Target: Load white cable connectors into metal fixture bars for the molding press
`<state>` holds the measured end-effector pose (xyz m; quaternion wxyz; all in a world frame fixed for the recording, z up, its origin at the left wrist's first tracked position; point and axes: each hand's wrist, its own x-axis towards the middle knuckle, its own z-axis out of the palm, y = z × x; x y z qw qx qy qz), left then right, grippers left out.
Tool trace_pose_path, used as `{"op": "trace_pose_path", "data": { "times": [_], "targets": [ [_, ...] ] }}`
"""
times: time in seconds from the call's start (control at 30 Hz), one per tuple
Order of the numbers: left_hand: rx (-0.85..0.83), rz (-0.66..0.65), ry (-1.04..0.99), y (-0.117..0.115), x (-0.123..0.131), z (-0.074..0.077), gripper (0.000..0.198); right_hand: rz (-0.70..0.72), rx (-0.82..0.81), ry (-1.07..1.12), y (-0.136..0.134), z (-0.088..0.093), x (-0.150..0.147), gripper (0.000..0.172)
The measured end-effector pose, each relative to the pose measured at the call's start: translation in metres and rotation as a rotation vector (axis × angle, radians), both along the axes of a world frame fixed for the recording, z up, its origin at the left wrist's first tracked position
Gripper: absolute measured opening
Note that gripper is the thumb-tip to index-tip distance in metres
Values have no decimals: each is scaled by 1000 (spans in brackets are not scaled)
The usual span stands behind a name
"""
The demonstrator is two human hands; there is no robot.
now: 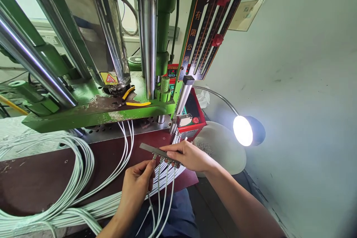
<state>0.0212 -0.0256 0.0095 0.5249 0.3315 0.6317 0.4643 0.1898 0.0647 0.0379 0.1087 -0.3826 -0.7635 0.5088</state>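
Observation:
My right hand (185,154) grips a flat grey metal bar (147,147) by its right part, thumb on top. Several white cables (166,182) hang from the bar's near edge, their small metal connectors (161,160) set along it. At the leftmost connector my left hand (138,180) pinches a cable end between thumb and forefinger, close against the bar. Whether that connector is fully seated cannot be made out. Both hands are above the front edge of the brown table (156,137), over my lap.
A green press (97,115) with steel columns stands ahead; yellow-handled pliers (138,103) lie on its plate. Coiled white cables (80,163) cover the table's left side. At right are a red control box (192,130), a lit lamp (243,131) and a pale tub (223,148).

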Motion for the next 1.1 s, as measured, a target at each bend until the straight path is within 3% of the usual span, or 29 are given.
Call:
{"op": "trace_pose_path", "data": {
  "times": [0.23, 0.43, 0.6, 0.77, 0.87, 0.97, 1.1],
  "targets": [
    [33, -1, 16, 3, -1, 0, 36, 40, 4, 5, 3, -5, -1, 39],
    [-13, -87, -56, 7, -12, -11, 34, 107, -89, -28, 28, -25, -13, 41],
    [-23, -10, 122, 3, -37, -15, 30, 168, 235, -257, 46, -36, -34, 29],
    [10, 103, 130, 7, -69, -8, 35, 138, 441, -385, 43, -42, -51, 29],
    [49, 295, 70, 29, -88, -7, 26, 133, 566, -454, 37, -46, -57, 26],
    [53, 529, -109, 67, -100, -13, 22, 144, 668, -504, 35, -52, -60, 22],
    [-9, 403, -329, 118, -102, -26, 7, 146, 772, -543, 36, -60, -64, 20]
  ]
}}
